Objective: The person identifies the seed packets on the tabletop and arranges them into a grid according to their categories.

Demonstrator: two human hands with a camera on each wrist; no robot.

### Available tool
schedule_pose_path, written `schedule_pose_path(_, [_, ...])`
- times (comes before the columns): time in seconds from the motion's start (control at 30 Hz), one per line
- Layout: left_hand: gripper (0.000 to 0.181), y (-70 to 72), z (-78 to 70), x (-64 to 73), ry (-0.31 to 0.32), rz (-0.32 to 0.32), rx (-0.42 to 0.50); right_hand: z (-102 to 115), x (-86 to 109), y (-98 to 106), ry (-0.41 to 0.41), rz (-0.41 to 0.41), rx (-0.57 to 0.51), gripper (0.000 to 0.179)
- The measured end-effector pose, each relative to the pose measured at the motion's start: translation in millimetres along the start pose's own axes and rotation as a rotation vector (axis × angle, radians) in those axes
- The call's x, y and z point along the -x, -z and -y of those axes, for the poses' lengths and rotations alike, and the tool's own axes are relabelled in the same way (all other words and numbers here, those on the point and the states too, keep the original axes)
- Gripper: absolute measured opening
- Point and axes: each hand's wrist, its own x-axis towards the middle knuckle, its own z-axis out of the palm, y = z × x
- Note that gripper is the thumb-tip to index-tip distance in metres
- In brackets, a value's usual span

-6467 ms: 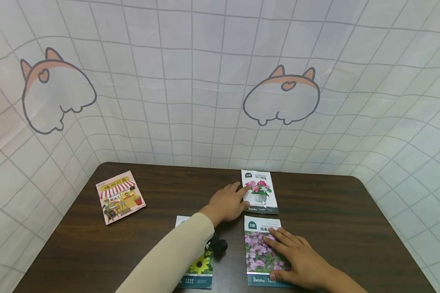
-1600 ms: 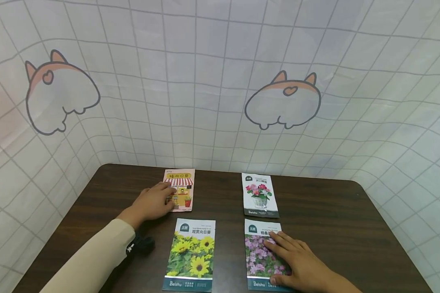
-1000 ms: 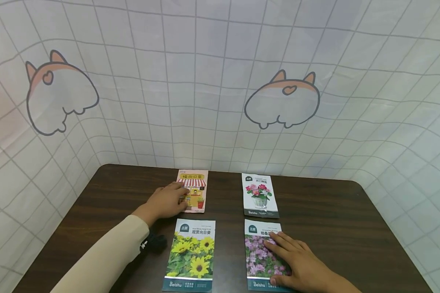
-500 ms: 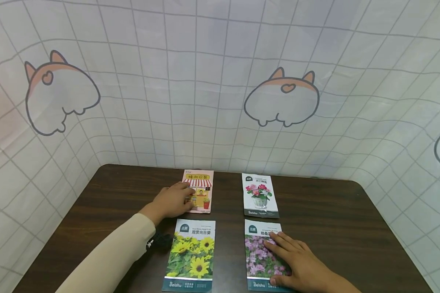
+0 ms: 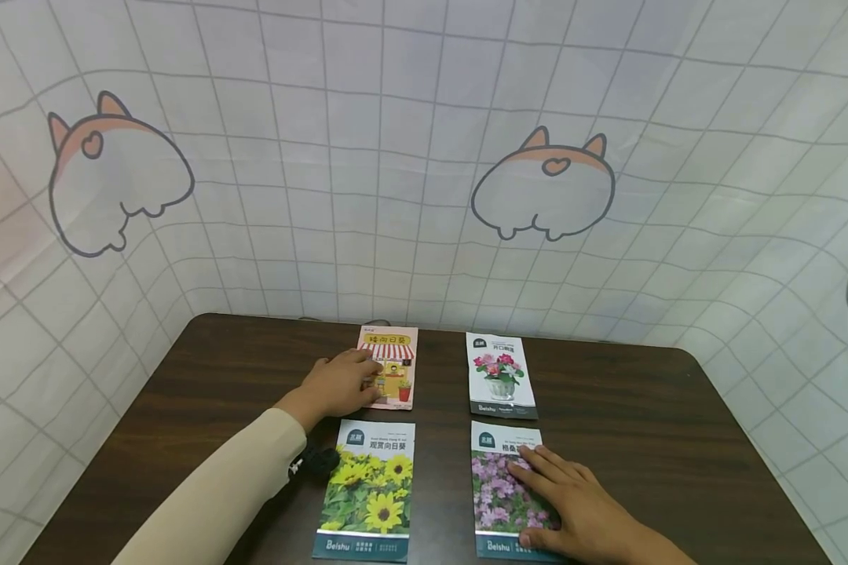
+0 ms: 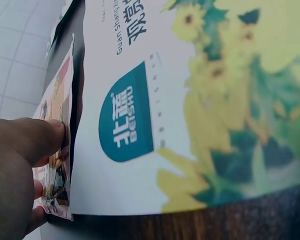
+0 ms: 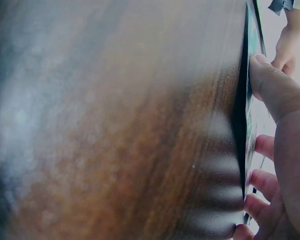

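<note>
Near the back of the table, my left hand (image 5: pixel 339 386) rests its fingertips on the left side of a pink seed packet (image 5: pixel 394 351) printed with a striped awning. In the left wrist view its thumb (image 6: pixel 47 137) presses on that packet's face. My right hand (image 5: pixel 572 498) lies spread over a seed packet with purple flowers (image 5: pixel 493 490), covering its right side. A yellow-flower seed packet (image 5: pixel 367 502) lies in front of the pink one, partly under the left wrist's black strap fitting. Behind the purple packet is a white seed packet with potted pink flowers (image 5: pixel 502 384).
All the packets lie flat on a dark wooden table (image 5: pixel 622 424), in two rows of two. A white gridded curtain (image 5: pixel 367 196) with cartoon corgi prints hangs along the table's back edge and sides.
My left hand has gone from the potted-flower packet to the pink packet, which has straightened and slid right to behind the yellow-flower packet. My right hand has stayed on the purple one.
</note>
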Motion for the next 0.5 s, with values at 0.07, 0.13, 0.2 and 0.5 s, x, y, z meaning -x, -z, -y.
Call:
schedule_pose_path(0.07, [0.049, -0.4, -0.1, -0.1, -0.002, 0.001, -0.001, 0.7, -0.1, 1.0, -0.005, 0.006, -0.008, 0.082])
schedule_pose_path(0.13, [0.049, -0.5, -0.1, 0.2, -0.001, 0.002, -0.002, 1.4, -0.2, 2.1, -0.01, 0.015, -0.015, 0.082])
schedule_pose_path(0.2, [0.049, -0.4, -0.2, 0.8, 0.0, 0.002, -0.002, 1.9, -0.3, 2.9, -0.01, 0.021, -0.017, 0.082])
schedule_pose_path(0.5, [0.049, -0.8, 0.9, 1.4, -0.006, -0.003, 0.0, 0.8, 0.3, 1.8, -0.04, 0.045, -0.048, 0.083])
